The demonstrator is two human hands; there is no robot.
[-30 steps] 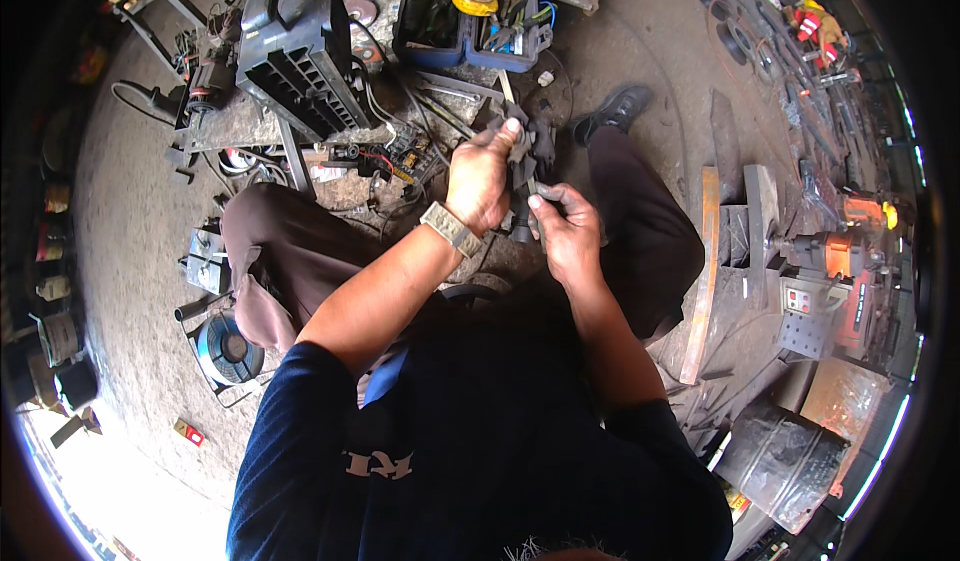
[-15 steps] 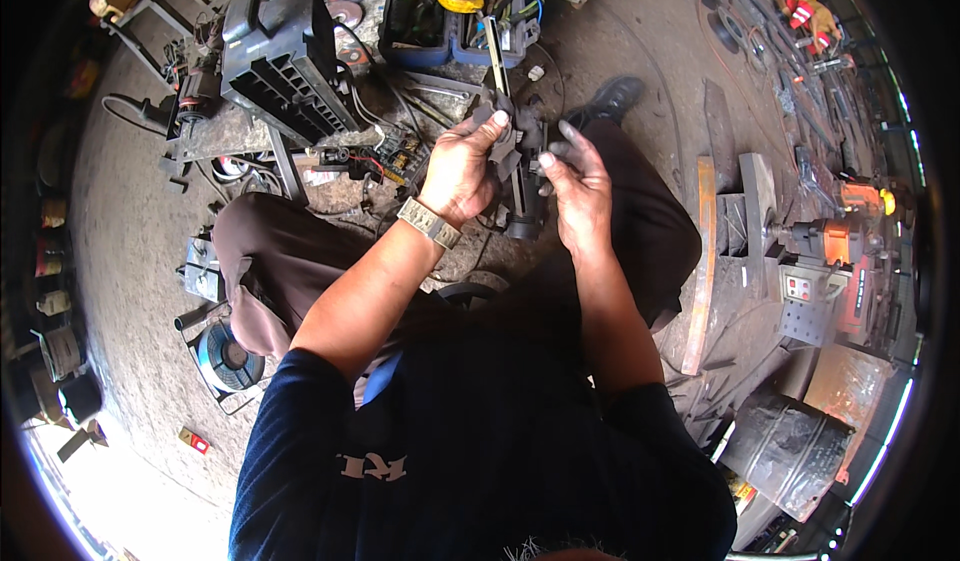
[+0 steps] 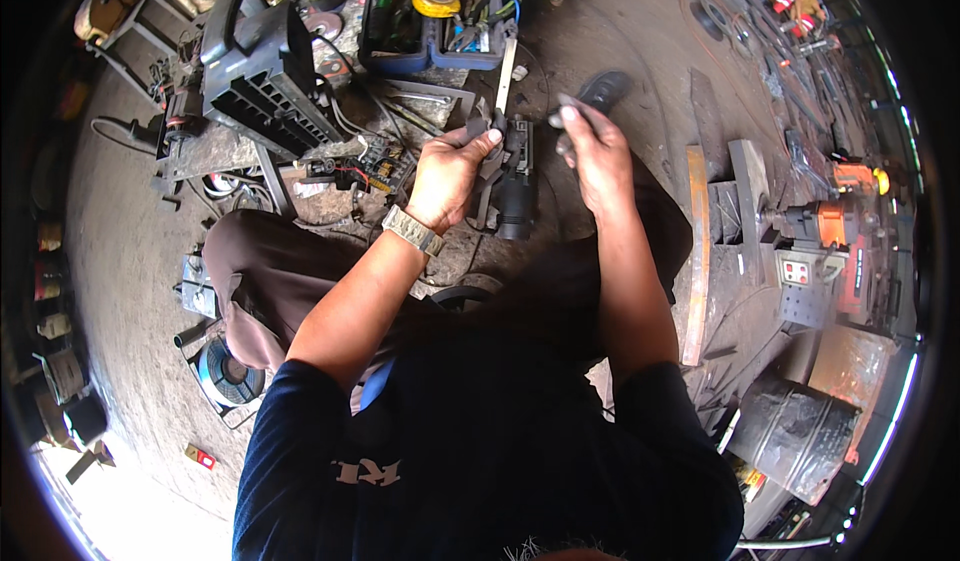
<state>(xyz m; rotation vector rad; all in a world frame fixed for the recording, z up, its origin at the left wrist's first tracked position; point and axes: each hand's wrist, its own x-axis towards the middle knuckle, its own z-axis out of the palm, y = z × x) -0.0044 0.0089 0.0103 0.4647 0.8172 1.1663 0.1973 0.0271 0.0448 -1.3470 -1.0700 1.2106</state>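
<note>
Between my legs, my left hand (image 3: 447, 174) is closed with its thumb pressed on a dark grey, rag-like piece (image 3: 492, 161). Right beside its fingertips is a black cylindrical tool body (image 3: 515, 201) with an open, ribbed upper part; whether the hand also bears it I cannot tell. My right hand (image 3: 598, 156) is raised to the right of the tool body, apart from it. Its fingers are drawn together against the thumb, and a small dark thing at their tips is too unclear to name.
Ahead lies an open blue toolbox (image 3: 430, 58) with a yellow tape measure (image 3: 436, 0) on it. A black machine housing (image 3: 262, 76) and a circuit board (image 3: 385, 166) are at left. A flat metal bar (image 3: 696, 261) and an orange-black power tool (image 3: 825, 224) lie at right.
My right hand has moved up and to the right, away from the tool body. My left hand has shifted slightly left, and more of the black cylinder now shows.
</note>
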